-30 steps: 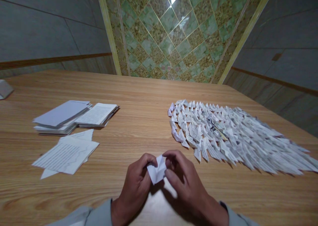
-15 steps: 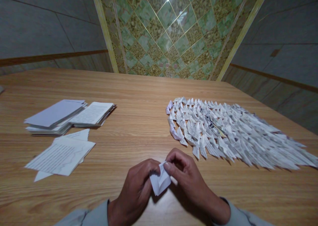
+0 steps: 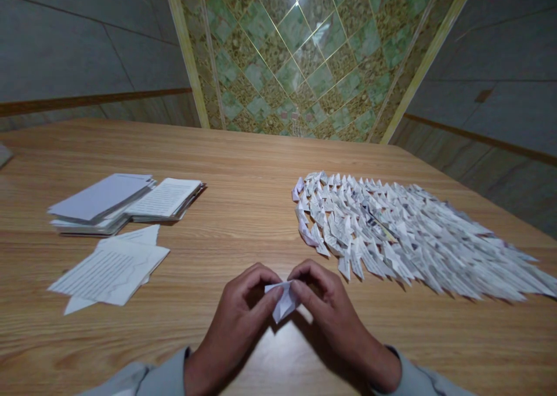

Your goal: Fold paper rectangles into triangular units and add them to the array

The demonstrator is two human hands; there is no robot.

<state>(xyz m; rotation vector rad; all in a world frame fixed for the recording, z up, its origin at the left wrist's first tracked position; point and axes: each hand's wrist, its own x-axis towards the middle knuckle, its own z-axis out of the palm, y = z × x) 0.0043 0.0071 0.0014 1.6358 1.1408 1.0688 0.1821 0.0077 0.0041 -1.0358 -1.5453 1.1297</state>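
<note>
Here left hand (image 3: 237, 320) and right hand (image 3: 335, 320) — fingers (image 3: 308, 274) clenched — pinch folded paper (image 3: 284, 303) (origami pile (image 3: 391, 233) just right)

Sheets (image 3: 108, 271) and folded paper pieces (image 3: 391, 239) flank the passage.

A small folded piece of white paper (image 3: 284, 302) sits pinched between the fingertips of the left hand (image 3: 238, 315) and the right hand (image 3: 334, 313), held at the middle of the pair. It forms a tilted wedge, its narrow tip pointing down and toward the person (the top edge runs nearly flat). The fingers cover its upper corners, so the exact folds are hard to make out.
</note>
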